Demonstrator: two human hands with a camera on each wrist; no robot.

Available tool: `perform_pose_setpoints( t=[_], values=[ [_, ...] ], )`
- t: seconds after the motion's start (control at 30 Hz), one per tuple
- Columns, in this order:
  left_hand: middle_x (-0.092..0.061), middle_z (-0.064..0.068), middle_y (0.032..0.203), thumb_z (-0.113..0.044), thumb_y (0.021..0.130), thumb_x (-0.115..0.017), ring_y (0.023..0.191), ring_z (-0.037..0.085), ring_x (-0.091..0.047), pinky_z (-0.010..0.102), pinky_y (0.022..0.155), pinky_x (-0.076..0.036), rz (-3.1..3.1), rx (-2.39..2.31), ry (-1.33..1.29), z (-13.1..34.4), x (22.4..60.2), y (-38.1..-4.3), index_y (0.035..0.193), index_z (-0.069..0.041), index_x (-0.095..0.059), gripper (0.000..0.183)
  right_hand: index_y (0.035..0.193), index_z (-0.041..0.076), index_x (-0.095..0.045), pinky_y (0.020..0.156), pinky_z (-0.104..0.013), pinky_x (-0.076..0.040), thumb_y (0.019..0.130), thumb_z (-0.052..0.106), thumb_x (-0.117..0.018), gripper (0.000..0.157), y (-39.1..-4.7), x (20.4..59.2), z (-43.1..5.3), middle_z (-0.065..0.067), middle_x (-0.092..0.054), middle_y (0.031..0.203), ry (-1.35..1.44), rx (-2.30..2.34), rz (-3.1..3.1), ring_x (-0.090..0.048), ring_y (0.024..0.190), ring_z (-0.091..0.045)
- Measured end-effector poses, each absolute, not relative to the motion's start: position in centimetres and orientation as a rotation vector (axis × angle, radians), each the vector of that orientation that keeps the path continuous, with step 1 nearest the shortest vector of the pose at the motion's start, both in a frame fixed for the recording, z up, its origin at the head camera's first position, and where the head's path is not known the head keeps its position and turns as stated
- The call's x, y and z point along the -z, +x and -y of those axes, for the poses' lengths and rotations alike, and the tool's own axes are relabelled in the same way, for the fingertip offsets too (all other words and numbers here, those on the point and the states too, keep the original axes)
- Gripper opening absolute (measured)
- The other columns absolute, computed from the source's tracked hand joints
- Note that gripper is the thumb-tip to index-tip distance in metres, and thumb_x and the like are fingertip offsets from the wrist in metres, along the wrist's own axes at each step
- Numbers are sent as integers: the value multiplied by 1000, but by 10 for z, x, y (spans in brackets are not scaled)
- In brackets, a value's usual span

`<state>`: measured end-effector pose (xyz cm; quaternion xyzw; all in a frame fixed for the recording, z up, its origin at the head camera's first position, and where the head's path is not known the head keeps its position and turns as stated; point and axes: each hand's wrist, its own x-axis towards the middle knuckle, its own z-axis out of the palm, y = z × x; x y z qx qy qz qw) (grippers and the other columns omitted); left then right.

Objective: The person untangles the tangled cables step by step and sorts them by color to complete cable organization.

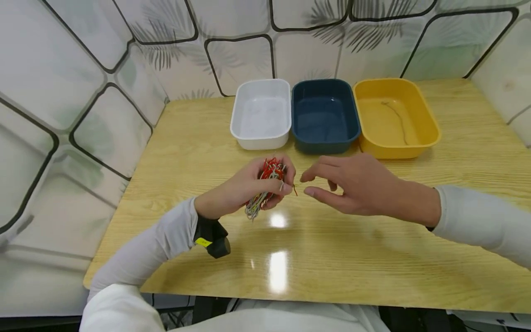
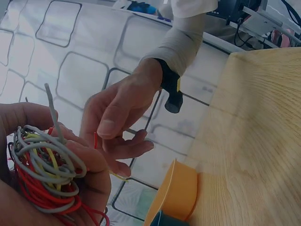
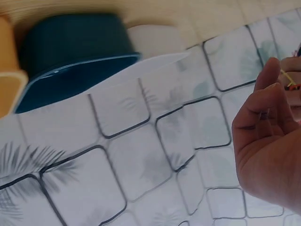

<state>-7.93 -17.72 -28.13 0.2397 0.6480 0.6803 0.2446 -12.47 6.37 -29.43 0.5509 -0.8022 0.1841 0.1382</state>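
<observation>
My left hand (image 1: 265,182) grips a tangled bundle of thin wires (image 1: 271,169), red, grey and yellow, with the thumb lying across it. In the left wrist view the wires (image 2: 44,167) loop in the palm, and a grey end sticks up. Just to the right, my right hand (image 1: 352,184) hovers with thumb and fingers apart, holding nothing that I can see. A short loose wire end (image 1: 295,190) pokes out toward its fingertips. In the right wrist view only part of the right hand (image 3: 273,141) shows, and the bundle is mostly cut off.
Behind the hands stand a white bin (image 1: 260,144), a dark blue bin (image 1: 325,146) and a yellow bin (image 1: 394,151), side by side on the wooden table (image 1: 352,263). A single thin wire (image 1: 399,120) lies in the yellow bin. Patterned panels (image 1: 307,55) rise behind the table and at its left.
</observation>
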Motion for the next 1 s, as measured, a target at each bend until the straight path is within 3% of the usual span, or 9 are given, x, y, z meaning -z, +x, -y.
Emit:
perform_pose_setpoints(
  t=[0.17,0.37,0.77,1.0],
  values=[
    [-43,18,73,-14,87,-58,53,29,-38,36,49,-36,-1797,-1804,815,172,289,-74,89,-4,-44,17,101,27,-58,51,-17,-35,91,40,-55,17,-116,303,-52,21,-52,87,1665,-736,2390,-43,61,5],
    [-45,16,76,-12,87,-55,57,28,-39,36,51,-36,-1733,-1726,923,155,297,-75,94,-6,-47,13,95,34,-57,51,-19,-36,90,31,-59,7,-100,311,-72,25,-50,77,1564,-959,2503,-43,59,5],
    [-53,14,79,-15,87,-53,60,27,-43,34,50,-36,-1950,-1636,773,172,294,-65,107,-11,-50,20,81,34,-62,51,-19,-36,81,17,-59,17,-111,301,-62,29,-48,71,1605,-875,2481,-42,56,6],
    [-54,14,85,-18,90,-53,63,31,-47,36,47,-36,-1950,-1653,785,183,294,-62,116,-15,-47,27,78,39,-61,49,-18,-35,80,19,-60,21,-114,296,-61,30,-47,70,1577,-805,2445,-42,57,7]
  ],
)
